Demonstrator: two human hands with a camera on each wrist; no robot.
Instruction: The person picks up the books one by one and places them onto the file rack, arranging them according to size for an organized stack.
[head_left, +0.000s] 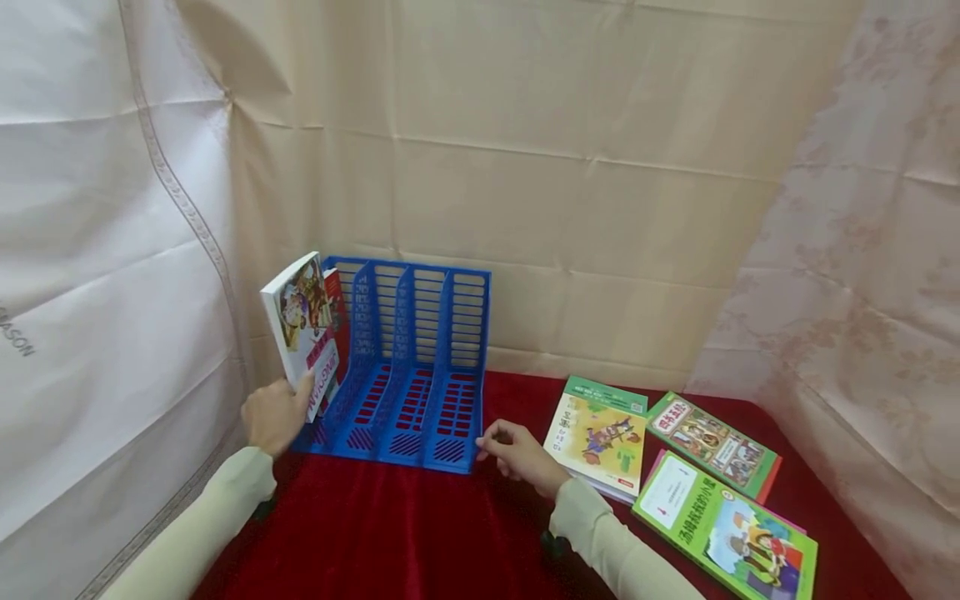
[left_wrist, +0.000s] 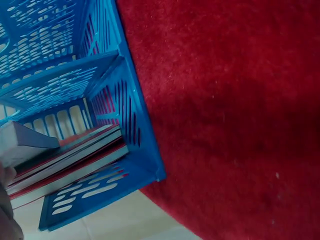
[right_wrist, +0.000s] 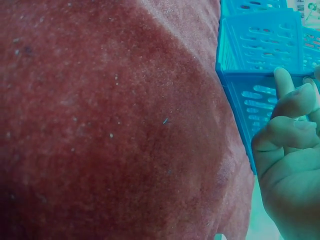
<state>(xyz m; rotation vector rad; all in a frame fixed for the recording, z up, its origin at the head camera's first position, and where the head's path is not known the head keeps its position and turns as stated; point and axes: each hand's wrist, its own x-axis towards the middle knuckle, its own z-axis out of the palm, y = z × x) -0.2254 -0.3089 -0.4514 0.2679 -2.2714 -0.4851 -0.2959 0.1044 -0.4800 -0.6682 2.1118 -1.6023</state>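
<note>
A blue plastic book rack (head_left: 408,446) with upright dividers stands at the back of the table. My left hand (head_left: 273,417) grips a thick white-edged book (head_left: 300,312) with a picture cover, upright and slightly tilted at the rack's leftmost compartment. Beside it in that compartment stands a red-covered book (head_left: 333,292); in the left wrist view several book edges (left_wrist: 75,167) show there, while the left hand (left_wrist: 7,210) is mostly cut off. At the rack's front right corner, my right hand (head_left: 521,454) pinches the side wall, its fingertips at the rim in the right wrist view.
Right of the rack lie a yellow-and-green book (head_left: 600,437), a green comic-style book (head_left: 716,437) and a bright green book (head_left: 727,529) overlapping a pink-edged one. Red cloth (head_left: 390,533) covers the table. Beige curtain (head_left: 585,167) hangs close behind, white fabric on the left.
</note>
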